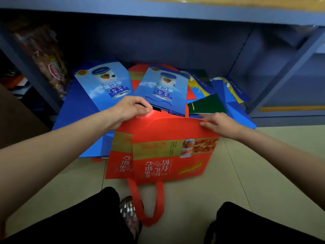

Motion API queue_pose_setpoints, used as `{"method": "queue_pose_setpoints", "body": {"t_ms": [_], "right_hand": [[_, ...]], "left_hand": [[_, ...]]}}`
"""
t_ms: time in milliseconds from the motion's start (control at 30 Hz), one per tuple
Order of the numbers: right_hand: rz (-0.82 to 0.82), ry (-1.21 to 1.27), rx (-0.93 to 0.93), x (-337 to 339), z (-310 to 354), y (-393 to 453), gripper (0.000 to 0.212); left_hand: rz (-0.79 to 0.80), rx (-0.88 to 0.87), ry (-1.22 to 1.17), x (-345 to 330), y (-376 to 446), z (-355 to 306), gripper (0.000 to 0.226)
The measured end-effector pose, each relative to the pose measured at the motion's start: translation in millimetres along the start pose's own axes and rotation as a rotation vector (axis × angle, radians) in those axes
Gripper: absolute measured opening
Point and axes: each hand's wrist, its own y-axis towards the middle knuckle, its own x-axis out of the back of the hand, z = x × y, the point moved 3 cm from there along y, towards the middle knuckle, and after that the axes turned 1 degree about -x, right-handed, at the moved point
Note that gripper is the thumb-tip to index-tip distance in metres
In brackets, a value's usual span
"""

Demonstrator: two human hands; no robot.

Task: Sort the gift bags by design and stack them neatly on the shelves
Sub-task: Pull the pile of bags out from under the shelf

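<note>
Head view: both hands, left hand (131, 107) and right hand (218, 124), grip red bag (168, 155), handles toward person.

Shop stockroom: metal shelving (175, 13), printed gift bags (103, 83)

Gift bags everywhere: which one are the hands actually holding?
The red gift bag nearest the person, loop handles hanging toward the feet; both hands grip its top edge. The blue ones lie untouched behind.

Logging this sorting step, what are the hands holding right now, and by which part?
Both hands hold the flat red fabric gift bag by its far edge: left hand at one corner, right hand at the other.
</note>
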Motion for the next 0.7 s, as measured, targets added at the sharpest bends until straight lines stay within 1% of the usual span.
{"method": "queue_pose_setpoints", "body": {"t_ms": [67,133,167,200,300,367,467,533,600,667,700], "right_hand": [[-0.037,0.187,-0.067,4,-12,-3,0.03],[-0.074,0.374,-0.116,7,-19,-6,0.03],[-0.089,0.381,-0.115,11,-22,-7,0.031],[-0.109,0.337,-0.104,18,-25,-9,0.031],[-0.135,0.276,-0.067,50,-36,-17,0.028],[-0.168,0.356,-0.091,71,-49,-25,0.024],[-0.155,0.532,-0.199,88,-78,-46,0.024],[-0.245,0.583,-0.259,102,-99,-67,0.022],[-0.414,0.563,-0.262,124,-119,-89,0.018],[-0.534,0.503,-0.265,146,-136,-109,0.013],[-0.575,0.445,-0.29,156,-145,-118,0.012]], "left_hand": [[-0.041,0.016,-0.051,4,2,-2,0.015],[-0.023,0.014,-0.064,2,4,-7,0.016],[-0.004,-0.003,-0.051,-1,5,-12,0.016],[0.01,-0.032,-0.017,-7,6,-20,0.016],[-0.004,-0.174,0.164,-34,18,-58,0.024],[0.024,-0.257,0.233,-61,27,-85,0.029],[0.08,-0.313,0.164,-99,33,-112,0.025],[0.089,-0.336,0.03,-119,34,-126,0.024],[0.062,-0.36,-0.097,-139,35,-142,0.023],[0.036,-0.397,-0.147,-163,37,-156,0.021],[0.041,-0.434,-0.126,-178,36,-162,0.016]]}}
